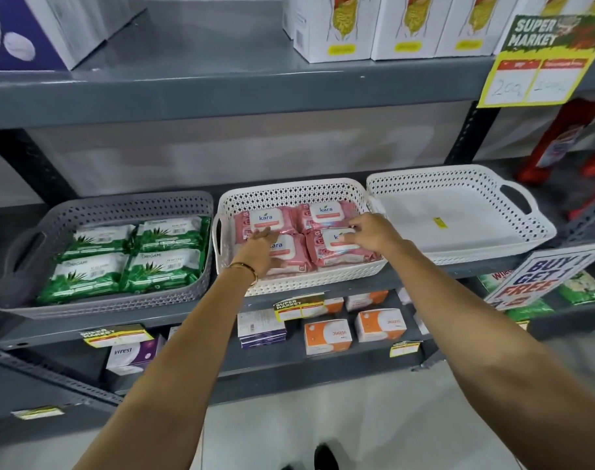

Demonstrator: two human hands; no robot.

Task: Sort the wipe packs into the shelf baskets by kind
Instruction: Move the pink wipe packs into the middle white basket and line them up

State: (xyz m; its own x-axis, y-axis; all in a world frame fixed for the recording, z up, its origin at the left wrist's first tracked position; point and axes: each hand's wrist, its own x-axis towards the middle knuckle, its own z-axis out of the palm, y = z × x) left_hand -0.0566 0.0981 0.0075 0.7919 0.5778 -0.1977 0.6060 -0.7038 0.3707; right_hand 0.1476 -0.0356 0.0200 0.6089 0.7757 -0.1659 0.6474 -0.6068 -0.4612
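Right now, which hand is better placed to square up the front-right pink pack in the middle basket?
Right. The right hand already has its fingertips on the front-right pink pack in the white middle basket. The left hand lies over the front-left pink pack, farther away.

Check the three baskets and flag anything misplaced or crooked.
Nothing stands out. The grey basket holds only green packs, and the middle basket holds only pink packs, in neat rows. The right basket holds no packs.
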